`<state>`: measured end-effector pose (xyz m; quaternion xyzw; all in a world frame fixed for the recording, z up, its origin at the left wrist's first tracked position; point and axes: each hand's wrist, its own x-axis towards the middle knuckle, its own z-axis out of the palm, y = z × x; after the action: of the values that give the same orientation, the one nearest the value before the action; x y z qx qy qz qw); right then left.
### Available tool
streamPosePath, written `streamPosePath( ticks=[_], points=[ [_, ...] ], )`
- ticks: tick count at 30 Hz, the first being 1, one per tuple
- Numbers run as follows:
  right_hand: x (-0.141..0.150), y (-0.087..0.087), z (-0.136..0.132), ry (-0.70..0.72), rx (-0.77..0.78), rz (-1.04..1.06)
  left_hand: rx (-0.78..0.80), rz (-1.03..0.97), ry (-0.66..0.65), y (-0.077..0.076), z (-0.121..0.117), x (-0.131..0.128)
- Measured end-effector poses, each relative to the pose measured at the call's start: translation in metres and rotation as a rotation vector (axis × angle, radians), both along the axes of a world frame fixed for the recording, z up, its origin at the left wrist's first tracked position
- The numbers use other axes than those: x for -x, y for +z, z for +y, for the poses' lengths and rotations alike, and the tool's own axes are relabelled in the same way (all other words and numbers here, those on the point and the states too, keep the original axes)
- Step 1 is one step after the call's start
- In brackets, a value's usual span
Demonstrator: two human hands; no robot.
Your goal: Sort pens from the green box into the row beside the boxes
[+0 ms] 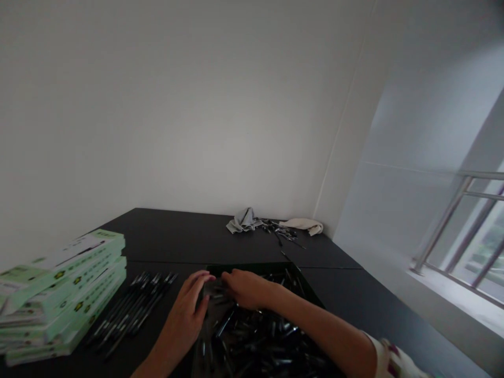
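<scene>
Loose black pens (252, 341), heaped in a dark tray (252, 268). Left hand (185, 315) and right hand (246, 289) together over its far end, apparently closed on a small dark item (212, 287); too dim to be sure.

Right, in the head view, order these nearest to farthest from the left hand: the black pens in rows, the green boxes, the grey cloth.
1. Black pens lying in rows, just left of the left hand.
2. Stack of green boxes, farther left.
3. Crumpled grey cloth, far back.
</scene>
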<state>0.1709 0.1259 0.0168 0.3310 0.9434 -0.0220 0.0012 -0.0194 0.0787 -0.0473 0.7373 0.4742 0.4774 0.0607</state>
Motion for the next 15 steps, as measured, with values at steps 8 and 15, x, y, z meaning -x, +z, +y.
streamPosePath(
  ticks=[8,15],
  points=[
    [0.011,-0.01,-0.019,-0.223,0.118,0.059,0.022,-0.024,-0.002,0.002,-0.002,-0.002],
    [0.052,-0.017,-0.034,-0.341,0.246,-0.01,0.039,-0.036,-0.004,0.001,-0.001,-0.002]
  ],
)
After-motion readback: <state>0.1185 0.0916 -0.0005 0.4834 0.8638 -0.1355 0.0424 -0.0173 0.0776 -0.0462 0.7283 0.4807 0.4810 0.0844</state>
